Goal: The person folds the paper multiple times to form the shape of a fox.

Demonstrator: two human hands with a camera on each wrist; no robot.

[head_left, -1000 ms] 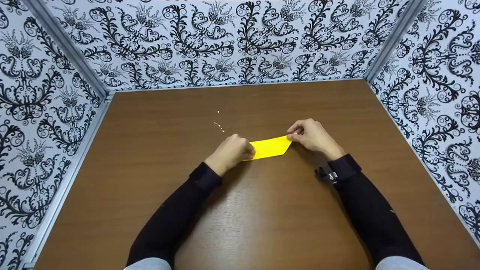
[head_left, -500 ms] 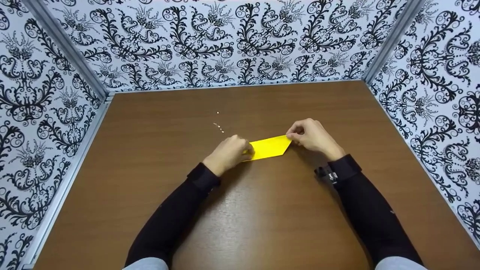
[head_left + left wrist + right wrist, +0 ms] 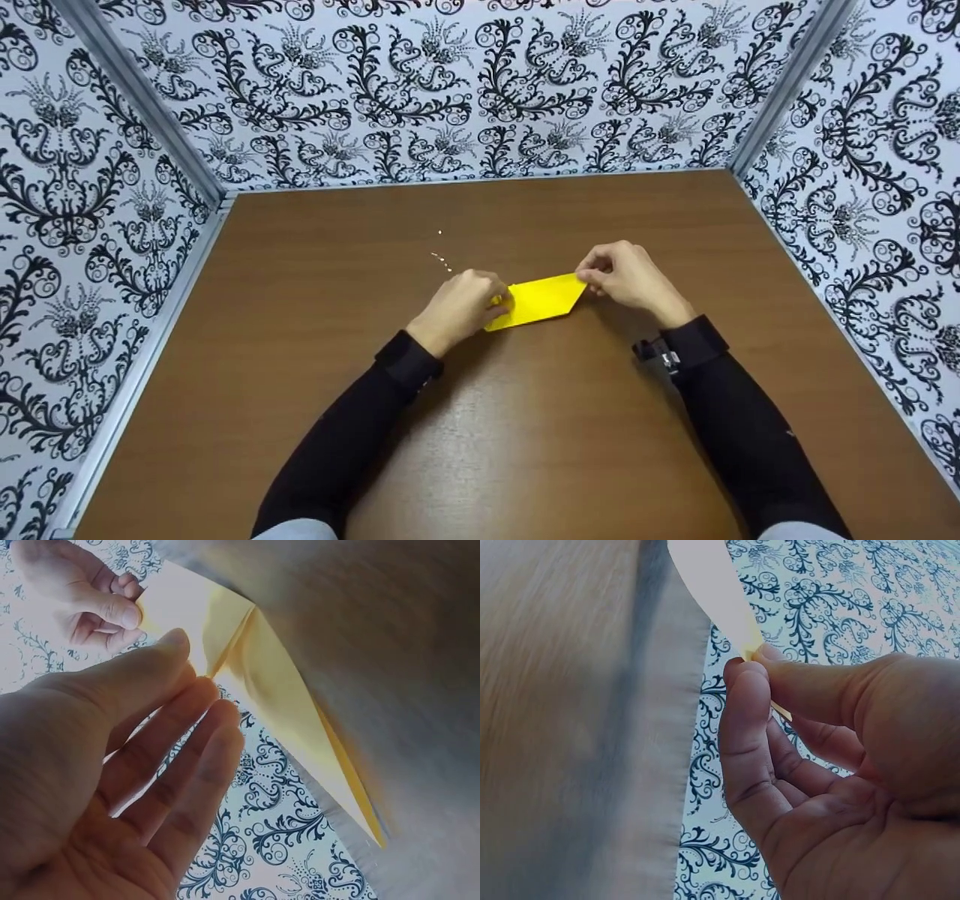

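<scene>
A folded strip of yellow paper (image 3: 541, 298) stretches between the two hands just over the table, its right end slanted. My left hand (image 3: 463, 306) pinches the paper near its left end. In the left wrist view, thumb and fingertips hold at a raised crease in the yellow paper (image 3: 281, 682), and a loose flap spreads beyond them. My right hand (image 3: 634, 279) pinches the upper right corner. Seen from the right wrist, that paper (image 3: 716, 585) passes between thumb and forefinger, with a small tip sticking out below.
The brown wooden table (image 3: 495, 435) lies under both arms. Several tiny pale specks (image 3: 442, 260) dot it behind the left hand. Patterned black-and-white walls (image 3: 480, 90) with grey metal posts (image 3: 787, 82) close off the back and sides.
Both hands keep hold of the paper. The left fingers have shifted a little, and more of the paper's lower left edge shows now. The whole head view has tilted slightly.
</scene>
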